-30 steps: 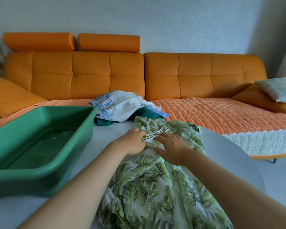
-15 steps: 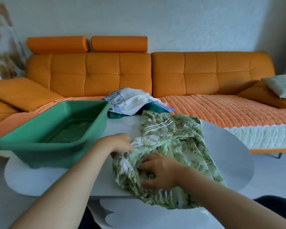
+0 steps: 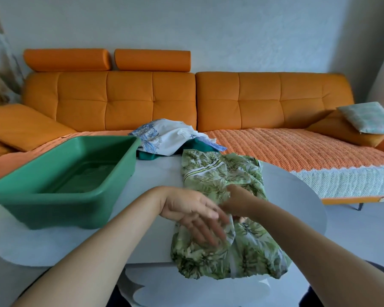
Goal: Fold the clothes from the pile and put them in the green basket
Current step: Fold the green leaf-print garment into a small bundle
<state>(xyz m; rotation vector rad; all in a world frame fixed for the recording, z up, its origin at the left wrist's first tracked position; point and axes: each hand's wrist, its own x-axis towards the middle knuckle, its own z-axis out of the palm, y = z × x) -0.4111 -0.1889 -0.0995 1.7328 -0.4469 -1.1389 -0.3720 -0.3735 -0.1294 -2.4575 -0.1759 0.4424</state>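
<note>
Along the back, an orange sofa [image 3: 151, 100]. In front, a white worktop [image 3: 142, 196], carrying the green basket [image 3: 53, 214] at its left. Spread from mid-worktop and hanging over the near edge, the leaf-print garment [image 3: 211, 173], crumpled and not yet folded. Behind it, beside the basket's far corner, the pile [image 3: 164, 138] of white-blue and teal clothes. On the garment's near part, left hand [image 3: 186, 207], fingers stretched out, blurred. Just beside, right hand [image 3: 237, 200]; fingers hidden, grip impossible to tell. Looks light, limp, slightly slippery: best pinched at hem corners, then smoothed flat.
</note>
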